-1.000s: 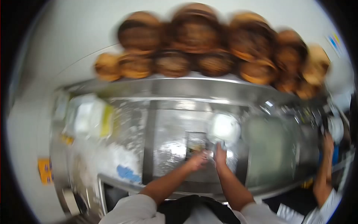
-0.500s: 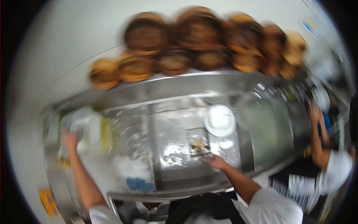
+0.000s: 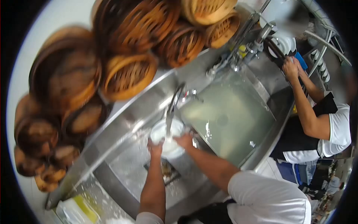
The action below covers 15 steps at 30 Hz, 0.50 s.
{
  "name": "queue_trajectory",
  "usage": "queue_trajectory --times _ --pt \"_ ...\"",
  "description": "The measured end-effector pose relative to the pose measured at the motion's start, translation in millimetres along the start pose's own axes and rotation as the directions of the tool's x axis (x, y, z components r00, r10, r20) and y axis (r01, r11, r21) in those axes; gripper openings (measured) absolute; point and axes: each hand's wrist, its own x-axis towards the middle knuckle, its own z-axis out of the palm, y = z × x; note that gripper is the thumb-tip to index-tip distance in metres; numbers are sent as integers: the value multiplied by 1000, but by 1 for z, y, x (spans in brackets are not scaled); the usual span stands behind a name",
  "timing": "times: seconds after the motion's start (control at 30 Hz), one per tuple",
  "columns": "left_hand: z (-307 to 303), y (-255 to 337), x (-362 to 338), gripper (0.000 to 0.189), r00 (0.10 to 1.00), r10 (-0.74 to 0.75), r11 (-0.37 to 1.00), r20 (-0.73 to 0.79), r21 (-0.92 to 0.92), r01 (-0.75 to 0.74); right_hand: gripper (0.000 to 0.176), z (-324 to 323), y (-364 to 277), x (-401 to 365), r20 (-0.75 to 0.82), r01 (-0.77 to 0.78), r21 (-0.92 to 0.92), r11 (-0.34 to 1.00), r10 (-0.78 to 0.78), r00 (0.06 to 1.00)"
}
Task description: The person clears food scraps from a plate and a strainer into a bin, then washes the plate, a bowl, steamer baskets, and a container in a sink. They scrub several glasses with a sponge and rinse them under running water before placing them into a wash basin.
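Observation:
Under the running tap are white round dishes, with water falling onto them. They look like a small stack, though blur hides how many there are. My left hand grips the near left edge of the dishes. On the near right edge is my right hand, fingers closed round the rim. Just below them, a dark square drain opening with food scraps shows in the metal sink floor.
Cloudy water fills the right basin. Bamboo steamers line the ledge behind the sinks. A co-worker's hands work at the far right beside more white dishes. A white and yellow plastic container sits at lower left.
My view has turned right. My left hand has left the plastic container and my right hand the drain area; both now hold the white dishes. Water now runs from the tap.

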Motion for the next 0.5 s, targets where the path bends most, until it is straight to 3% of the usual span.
queue_trajectory --times 0.03,0.07,0.1,0.17,0.2,0.27,0.3,0.37,0.4,0.47,0.5 --pt "7 -3 13 113 992 63 995 -111 90 -53 123 3 2 -5 -136 65 67 996 -55 989" --pt "16 -19 34 102 973 79 994 -216 93 -60 119 5 3 -8 -167 -32 280 959 81 983" --pt "16 -27 35 85 971 117 993 -208 14 -116 114 -14 -3 -17 -34 -100 373 922 121 992" --pt "12 -38 35 52 963 192 964 -191 -148 -222 107 -12 -4 -23 -77 -72 294 953 99 992" --pt "4 -40 26 48 966 174 964 -191 -167 -206 97 -8 -5 -28 -101 5 225 974 19 995" --pt "-6 -47 1 46 999 -33 836 -22 -548 15 80 -29 -12 -49 -108 156 167 973 -139 984" --pt "-13 -40 -10 46 1000 -22 843 -10 -538 13 80 -46 -24 -65 -117 144 178 973 -124 985" --pt "-28 -24 -45 45 943 -94 446 320 -833 327 72 -76 -56 -103 -134 176 114 978 -161 978" --pt "-31 -24 -58 45 942 -85 457 326 -827 328 72 -87 -70 -123 -145 169 124 978 -151 978" --pt "-25 -14 -83 42 910 38 117 414 -906 407 58 -114 -93 -150 -31 457 -24 889 -458 888" --pt "-25 4 -103 43 917 43 148 396 -911 386 58 -117 -99 -165 -63 445 -31 895 -446 893"
